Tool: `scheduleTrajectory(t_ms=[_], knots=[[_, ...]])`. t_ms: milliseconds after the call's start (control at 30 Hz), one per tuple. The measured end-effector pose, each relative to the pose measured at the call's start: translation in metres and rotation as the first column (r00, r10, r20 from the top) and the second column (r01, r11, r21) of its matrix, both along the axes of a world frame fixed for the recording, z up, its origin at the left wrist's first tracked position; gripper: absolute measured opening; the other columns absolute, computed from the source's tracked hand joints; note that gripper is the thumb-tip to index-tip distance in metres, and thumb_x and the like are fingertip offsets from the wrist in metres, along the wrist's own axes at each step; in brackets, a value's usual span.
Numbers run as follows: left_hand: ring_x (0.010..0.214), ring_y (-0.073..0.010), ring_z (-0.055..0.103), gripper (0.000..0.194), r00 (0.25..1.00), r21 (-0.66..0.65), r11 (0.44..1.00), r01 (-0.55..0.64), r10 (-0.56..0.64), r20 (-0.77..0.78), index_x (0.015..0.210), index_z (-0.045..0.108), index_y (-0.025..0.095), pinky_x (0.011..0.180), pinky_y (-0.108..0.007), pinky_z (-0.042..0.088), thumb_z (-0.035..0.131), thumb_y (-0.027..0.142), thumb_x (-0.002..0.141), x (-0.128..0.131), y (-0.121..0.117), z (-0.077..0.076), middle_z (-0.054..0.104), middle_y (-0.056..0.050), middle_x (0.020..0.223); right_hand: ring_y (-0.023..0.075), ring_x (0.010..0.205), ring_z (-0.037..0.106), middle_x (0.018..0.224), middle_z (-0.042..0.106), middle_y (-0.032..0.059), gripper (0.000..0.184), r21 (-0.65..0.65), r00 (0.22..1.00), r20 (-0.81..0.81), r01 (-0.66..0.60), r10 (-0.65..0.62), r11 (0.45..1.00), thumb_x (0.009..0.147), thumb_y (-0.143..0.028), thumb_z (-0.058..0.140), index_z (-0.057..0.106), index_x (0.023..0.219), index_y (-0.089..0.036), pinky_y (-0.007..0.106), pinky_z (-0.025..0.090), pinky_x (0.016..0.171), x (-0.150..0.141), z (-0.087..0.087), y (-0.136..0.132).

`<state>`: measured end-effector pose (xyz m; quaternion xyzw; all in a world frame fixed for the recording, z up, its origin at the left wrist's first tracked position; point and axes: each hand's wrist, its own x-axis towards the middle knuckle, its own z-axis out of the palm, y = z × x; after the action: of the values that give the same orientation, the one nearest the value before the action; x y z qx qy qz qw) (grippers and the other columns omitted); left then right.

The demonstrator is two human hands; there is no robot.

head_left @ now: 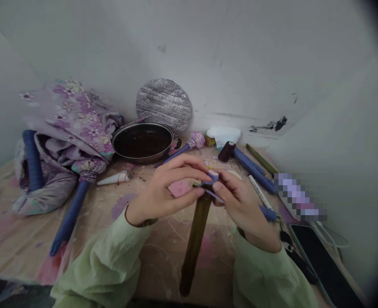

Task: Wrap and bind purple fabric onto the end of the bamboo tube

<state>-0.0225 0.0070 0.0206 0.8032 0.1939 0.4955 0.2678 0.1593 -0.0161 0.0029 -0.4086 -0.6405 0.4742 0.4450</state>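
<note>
My left hand (165, 188) and my right hand (240, 205) meet over the table, their fingers pinching a narrow purple-blue fabric strip (212, 182). The strip wraps the top of a long dark olive-green stick (194, 244), whose lower end hangs down towards my body. My right hand's fingers close around the stick's upper end. Part of the wrapped end is hidden by my fingertips. A small pink paper square (178, 188) lies just beyond my left hand. A blue-wrapped rod (267, 213) lies beneath my right hand's edge.
A black pan (142, 143) sits at the back, before a round quilted silver mat (163, 105). Floral purple cloth (70, 128) and blue-wrapped rods (69, 218) lie left. A dark thread spool (226, 151) stands back right. A phone (323, 265) lies right, by the wall.
</note>
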Motion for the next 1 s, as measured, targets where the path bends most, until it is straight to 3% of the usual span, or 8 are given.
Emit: scheduleTrajectory(t_ms=[67, 267, 500, 667, 800, 1000], knots=[[0.1, -0.0201, 0.057, 0.029, 0.998, 0.028, 0.999, 0.032, -0.031, -0.058, 0.101, 0.068, 0.022, 0.088, -0.036, 0.048, 0.068, 0.018, 0.073, -0.003, 0.001, 0.001, 0.061, -0.009, 0.107, 0.0074, 0.05, 0.039, 0.066, 0.046, -0.0039, 0.02, -0.014, 1.0, -0.02, -0.015, 0.015, 1.0, 0.087, -0.036, 0.049, 0.054, 0.095, -0.019, 0.02, 0.033, 0.044, 0.001, 0.001, 0.0], [0.098, -0.0187, 0.057, 0.008, 0.996, 0.015, 0.999, 0.036, -0.035, -0.084, 0.085, 0.066, 0.02, 0.086, -0.034, 0.047, 0.06, 0.018, 0.08, -0.004, 0.002, 0.001, 0.06, -0.009, 0.106, 0.0061, 0.048, 0.038, 0.062, 0.043, -0.0048, 0.019, -0.06, 0.999, -0.036, -0.026, 0.023, 0.998, 0.086, -0.037, 0.051, 0.056, 0.09, -0.019, 0.018, 0.031, 0.043, 0.001, 0.004, -0.001], [0.093, -0.0159, 0.057, 0.008, 1.0, 0.013, 1.0, -0.005, 0.005, 0.009, 0.087, 0.056, 0.018, 0.084, -0.031, 0.044, 0.051, 0.013, 0.085, -0.002, 0.001, -0.003, 0.061, -0.008, 0.099, 0.0068, 0.049, 0.039, 0.064, 0.048, -0.0029, 0.024, -0.097, 0.999, -0.013, -0.038, 0.037, 0.995, 0.086, -0.039, 0.049, 0.057, 0.095, -0.018, 0.019, 0.033, 0.042, 0.002, 0.002, -0.002], [0.083, -0.0169, 0.058, 0.011, 0.995, -0.038, 0.999, -0.02, 0.024, 0.099, 0.092, 0.059, 0.02, 0.077, -0.032, 0.046, 0.052, 0.017, 0.084, -0.001, 0.002, -0.009, 0.063, -0.006, 0.087, 0.0058, 0.047, 0.035, 0.063, 0.046, -0.0038, 0.023, -0.108, 0.995, -0.051, -0.093, 0.088, 0.99, 0.086, -0.041, 0.05, 0.054, 0.09, -0.018, 0.019, 0.03, 0.041, 0.001, 0.001, -0.001], [0.086, -0.0173, 0.056, 0.02, 0.998, 0.037, 0.998, 0.058, -0.059, 0.017, 0.091, 0.067, 0.022, 0.077, -0.032, 0.046, 0.05, 0.014, 0.084, -0.007, 0.004, -0.004, 0.06, -0.007, 0.093, 0.0053, 0.045, 0.033, 0.059, 0.041, -0.0057, 0.023, -0.121, 0.992, -0.068, -0.118, 0.11, 0.986, 0.086, -0.041, 0.049, 0.052, 0.086, -0.018, 0.019, 0.029, 0.04, 0.0, 0.003, -0.001], [0.092, -0.0194, 0.054, 0.021, 0.985, 0.136, 0.982, 0.129, -0.111, -0.133, 0.087, 0.073, 0.03, 0.085, -0.036, 0.044, 0.061, 0.016, 0.075, -0.014, 0.013, 0.0, 0.057, -0.007, 0.093, 0.0049, 0.044, 0.03, 0.058, 0.037, -0.0063, 0.026, -0.188, 0.989, -0.088, -0.133, 0.118, 0.973, 0.084, -0.043, 0.05, 0.053, 0.089, -0.018, 0.019, 0.027, 0.04, 0.001, 0.005, -0.002]])
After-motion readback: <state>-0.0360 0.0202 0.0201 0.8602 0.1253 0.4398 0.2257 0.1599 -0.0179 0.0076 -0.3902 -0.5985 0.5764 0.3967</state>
